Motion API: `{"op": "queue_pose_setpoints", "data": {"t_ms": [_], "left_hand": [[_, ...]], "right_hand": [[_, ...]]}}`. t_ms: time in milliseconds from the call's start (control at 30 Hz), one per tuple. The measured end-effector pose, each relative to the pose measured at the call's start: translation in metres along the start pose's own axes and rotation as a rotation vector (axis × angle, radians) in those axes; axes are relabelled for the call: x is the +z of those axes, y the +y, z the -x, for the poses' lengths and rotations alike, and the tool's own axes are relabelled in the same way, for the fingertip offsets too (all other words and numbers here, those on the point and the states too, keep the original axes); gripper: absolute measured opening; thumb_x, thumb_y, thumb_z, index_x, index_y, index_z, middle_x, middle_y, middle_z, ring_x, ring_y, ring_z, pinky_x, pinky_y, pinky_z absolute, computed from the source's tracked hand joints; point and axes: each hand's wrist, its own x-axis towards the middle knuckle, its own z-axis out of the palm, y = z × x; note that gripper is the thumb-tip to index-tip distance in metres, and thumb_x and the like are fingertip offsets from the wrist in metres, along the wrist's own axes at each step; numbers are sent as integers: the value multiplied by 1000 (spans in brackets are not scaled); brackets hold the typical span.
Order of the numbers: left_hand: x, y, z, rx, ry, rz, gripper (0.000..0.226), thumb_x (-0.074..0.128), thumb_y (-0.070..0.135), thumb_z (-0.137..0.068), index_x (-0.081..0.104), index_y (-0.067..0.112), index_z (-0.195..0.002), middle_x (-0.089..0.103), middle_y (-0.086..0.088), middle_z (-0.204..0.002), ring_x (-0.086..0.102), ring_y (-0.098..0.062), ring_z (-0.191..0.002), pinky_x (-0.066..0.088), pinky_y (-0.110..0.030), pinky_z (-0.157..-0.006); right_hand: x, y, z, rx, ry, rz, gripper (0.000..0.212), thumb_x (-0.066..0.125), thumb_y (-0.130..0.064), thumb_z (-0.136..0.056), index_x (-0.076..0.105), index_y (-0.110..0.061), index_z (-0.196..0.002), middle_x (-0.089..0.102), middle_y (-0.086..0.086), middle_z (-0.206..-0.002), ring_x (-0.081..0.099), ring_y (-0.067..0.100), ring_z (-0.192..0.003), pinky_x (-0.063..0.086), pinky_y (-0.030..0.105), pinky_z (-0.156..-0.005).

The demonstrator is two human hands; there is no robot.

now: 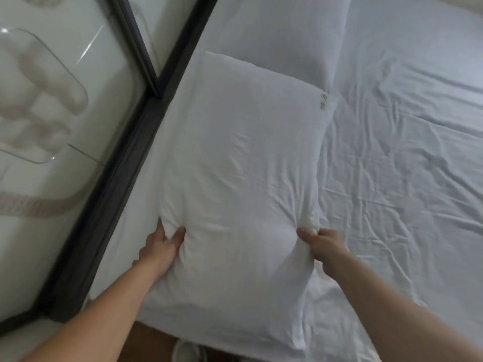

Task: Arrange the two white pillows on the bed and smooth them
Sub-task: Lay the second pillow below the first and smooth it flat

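A large white pillow [243, 163] lies on the bed along the dark headboard, with a small gold emblem near its far right corner. My left hand [160, 245] pinches the pillow's near left side, fingers sunk into the fabric. My right hand [322, 242] grips a bunch of its near right edge. A second white pillow [277, 30] lies beyond the first, its near edge tucked under the first pillow's far end.
The wrinkled white bed sheet [407, 163] spreads out to the right. A dark headboard frame [109, 202] runs diagonally on the left, backed by glossy white patterned panels [52, 100]. A white shoe [187, 351] shows on the brown floor at the bottom.
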Motion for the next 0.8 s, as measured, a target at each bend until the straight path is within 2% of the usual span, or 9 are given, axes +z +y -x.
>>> {"op": "queue_pose_setpoints", "data": {"t_ms": [133, 233, 267, 333, 400, 467, 567, 667, 800], "left_hand": [[-10, 13, 0, 61, 279, -289, 82, 33, 67, -85, 4, 29, -152, 15, -10, -161, 21, -37, -144, 14, -59, -115], [1, 32, 11, 503, 340, -567, 73, 24, 62, -89, -2, 33, -151, -4, -6, -163, 2, -30, -148, 6, -57, -116], [10, 33, 17, 594, 242, -670, 72, 18, 65, -88, -7, 38, -150, -13, 0, -163, -5, -27, -149, 4, -56, -117], [19, 20, 31, 508, 40, -830, 74, 11, 71, -85, -15, 41, -147, -24, 7, -159, -13, -22, -148, 5, -58, -117], [9, 5, 40, 250, -49, -851, 77, 16, 72, -85, -12, 39, -149, -19, 8, -161, -5, -24, -149, 13, -61, -112], [-10, 2, 53, 80, -43, -912, 78, 20, 69, -86, -3, 33, -151, -1, 3, -163, 13, -31, -146, 20, -62, -108], [-29, 14, 69, 123, 139, -970, 70, 21, 53, -93, -1, 25, -153, 3, -5, -163, 12, -34, -146, 17, -58, -112], [-13, 40, 76, 540, 232, -913, 65, 21, 46, -97, -8, 27, -152, -15, -2, -162, -4, -26, -149, 5, -51, -119], [26, 61, 57, 721, 190, -897, 62, 16, 54, -96, -8, 37, -150, -23, 6, -160, -12, -22, -149, 1, -55, -118]], "right_hand": [[14, -18, 23, -361, 312, 627, 55, 62, -29, -87, 47, -10, -136, 55, 18, -130, 51, 38, -121, 42, 46, -99], [41, -6, 63, -941, 204, 851, 73, 56, -45, -87, 26, -24, -150, 31, 11, -156, 32, 33, -140, 33, 49, -109], [51, 7, 73, -958, 70, 935, 73, 46, -53, -90, 17, -29, -153, 19, 6, -162, 20, 29, -147, 27, 51, -113], [56, 40, 85, -641, -80, 1043, 75, 27, -65, -91, -1, -33, -154, -3, -4, -165, 0, 23, -151, 15, 52, -118], [48, 61, 95, -127, -81, 797, 81, 27, -67, -90, 2, -24, -154, 6, 4, -165, 12, 29, -149, 20, 52, -117], [40, 67, 109, 73, -52, 705, 74, 30, -55, -94, 12, -13, -152, 25, 15, -158, 30, 37, -140, 30, 52, -111], [46, 54, 126, -425, 96, 930, 67, 33, -32, -98, 3, -15, -154, 8, 14, -164, 15, 30, -148, 23, 45, -118], [70, 18, 130, -849, -1, 923, 73, 35, -37, -96, -10, -29, -153, -18, -2, -162, -12, 19, -149, 3, 40, -120], [93, -22, 88, -859, -46, 1003, 68, 26, -52, -96, -5, -33, -154, -19, -7, -162, -17, 17, -149, 0, 45, -119]]}}
